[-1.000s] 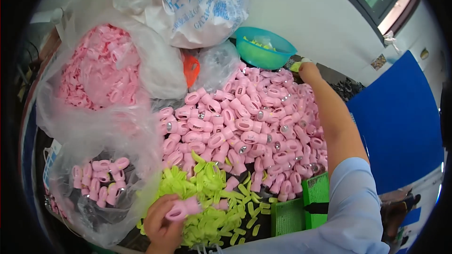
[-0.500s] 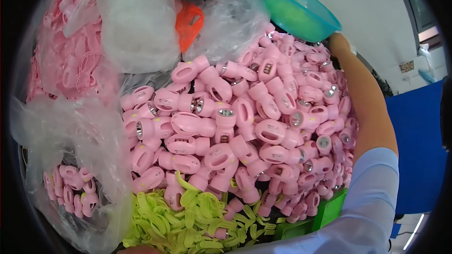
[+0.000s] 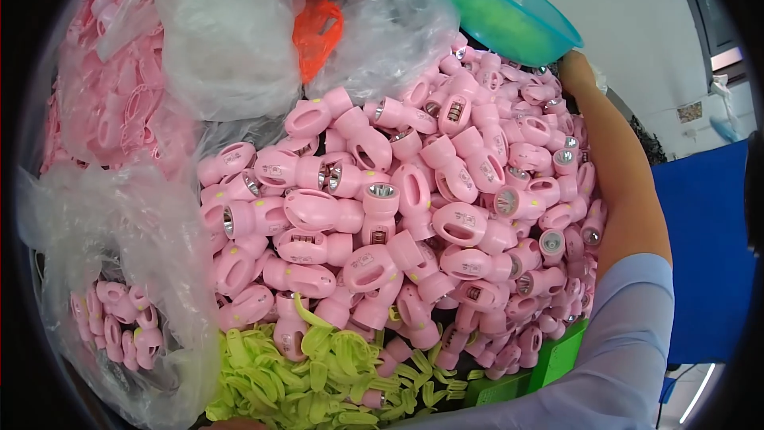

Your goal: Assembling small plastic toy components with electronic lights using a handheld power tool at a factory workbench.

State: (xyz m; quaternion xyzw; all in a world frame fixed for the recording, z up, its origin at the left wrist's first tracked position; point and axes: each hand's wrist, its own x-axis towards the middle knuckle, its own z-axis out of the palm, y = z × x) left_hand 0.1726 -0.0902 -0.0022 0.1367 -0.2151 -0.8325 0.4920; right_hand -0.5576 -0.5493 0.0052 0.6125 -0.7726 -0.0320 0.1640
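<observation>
Pink plastic torches (image 3: 407, 251) heap the dark table (image 3: 461, 372), perhaps for easy reach, with lime-green curved plastic strips (image 3: 318, 374) at its near edge. A translucent teal bowl (image 3: 513, 20) stands toward its far right corner. The right hand (image 3: 577, 73) is by the rim, the left hand (image 3: 235, 424) barely showing; I cannot tell either's opening or grip.

Pink torches (image 3: 380, 211), some dotted yellow, show silver reflectors (image 3: 382, 190) — with lime-green strips (image 3: 318, 374) at seven o'clock, a teal bowl (image 3: 513, 20) at one, an orange-red bag (image 3: 312, 36) at eleven, a royal-blue panel (image 3: 707, 251) at three, a pale-blue sleeve (image 3: 625, 318) at four and a bright-green box (image 3: 559, 352) between four and five.
</observation>
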